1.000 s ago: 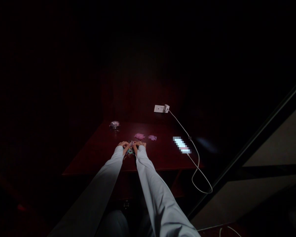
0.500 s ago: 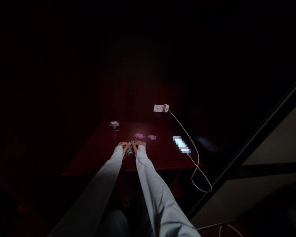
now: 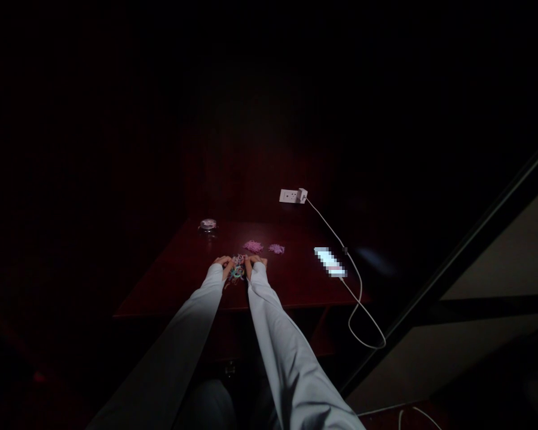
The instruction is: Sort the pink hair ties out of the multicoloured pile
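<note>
A loose pile of small multicoloured bands (image 3: 237, 272) lies near the front edge of the dark red table (image 3: 170, 286). My left hand (image 3: 224, 263) touches the pile's left side, its fingers bent together; what they hold, if anything, is too small to tell. On the pile's right side is my right hand (image 3: 253, 262), fingers pinched at the pile's edge, with their contents too small to make out. Beyond the hands sit a pink heap (image 3: 253, 246) and a smaller purple heap (image 3: 277, 249) of similar pieces.
A small round clear container (image 3: 208, 225) stands at the table's back left. To the right lies a lit phone (image 3: 330, 261), its white cable (image 3: 360, 286) looping past the table edge and up to a charger (image 3: 302, 195) in the wall socket (image 3: 288, 196).
My right hand has shifted slightly to the right, and more of the multicoloured pile shows between the hands. My left hand has barely moved.
</note>
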Tool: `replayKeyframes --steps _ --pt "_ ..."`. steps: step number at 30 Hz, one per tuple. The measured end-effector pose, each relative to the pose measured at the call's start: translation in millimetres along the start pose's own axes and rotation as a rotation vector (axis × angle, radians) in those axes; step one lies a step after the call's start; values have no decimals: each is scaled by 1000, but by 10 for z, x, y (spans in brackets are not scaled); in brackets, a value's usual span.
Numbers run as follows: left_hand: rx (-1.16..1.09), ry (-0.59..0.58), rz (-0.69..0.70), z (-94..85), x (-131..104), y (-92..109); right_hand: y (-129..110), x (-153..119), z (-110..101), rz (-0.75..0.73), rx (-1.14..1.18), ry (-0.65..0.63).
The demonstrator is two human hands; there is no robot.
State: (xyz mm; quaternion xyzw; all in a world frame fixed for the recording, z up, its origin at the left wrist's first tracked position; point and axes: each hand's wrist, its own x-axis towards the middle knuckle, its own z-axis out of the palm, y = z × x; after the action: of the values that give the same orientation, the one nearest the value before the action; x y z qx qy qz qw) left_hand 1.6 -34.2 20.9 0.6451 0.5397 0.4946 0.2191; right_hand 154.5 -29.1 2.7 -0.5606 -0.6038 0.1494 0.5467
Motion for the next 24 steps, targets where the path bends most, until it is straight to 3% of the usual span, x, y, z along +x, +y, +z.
replayKeyframes --steps 24 --pt "32 -16 -25 -51 -13 94 -56 10 51 19 67 -6"
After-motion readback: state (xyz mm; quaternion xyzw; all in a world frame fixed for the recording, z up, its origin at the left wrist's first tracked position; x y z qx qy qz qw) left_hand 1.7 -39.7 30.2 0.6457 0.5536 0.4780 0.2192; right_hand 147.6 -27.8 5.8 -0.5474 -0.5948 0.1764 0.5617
